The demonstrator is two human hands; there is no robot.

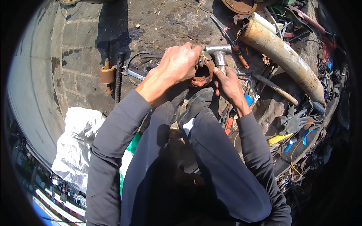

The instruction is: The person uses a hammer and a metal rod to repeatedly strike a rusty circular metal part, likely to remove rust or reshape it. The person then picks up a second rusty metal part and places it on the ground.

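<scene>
L hand (177,62): closed on a rusty ring-shaped part (205,79), fingers curled over its upper L side, back of hand up. R hand (230,86): clamped on handle of a metal hammer (218,51), grip close under the head. Hands apart, ring part btwn them, opening partly in view w/ reddish-brown rust inside. Hammer head sits just beyond R hand, nr L fingertips; contact w/ ring part cannot be confirmed. Shoe (198,103) directly below ring part, on near side of both hands; whether the part rests on it, can't tell.

L of L hand, on dirty ground: wrench (135,74), nearest; then ribbed rod (119,77); then rusty cyl. part w/ shaft (107,76), farthest of the three. White bag (77,128) well L and nearer the body.

Beyond R hand, slightly R: orange-handled tool (241,58). Farther R: large rust-stained tube (281,56), lying at a slant. R of R hand: wooden handle (277,90), then grey glove (296,120) farther out, amid mixed scrap. Red-handled tool (229,126) just below R hand, partly hidden.
</scene>
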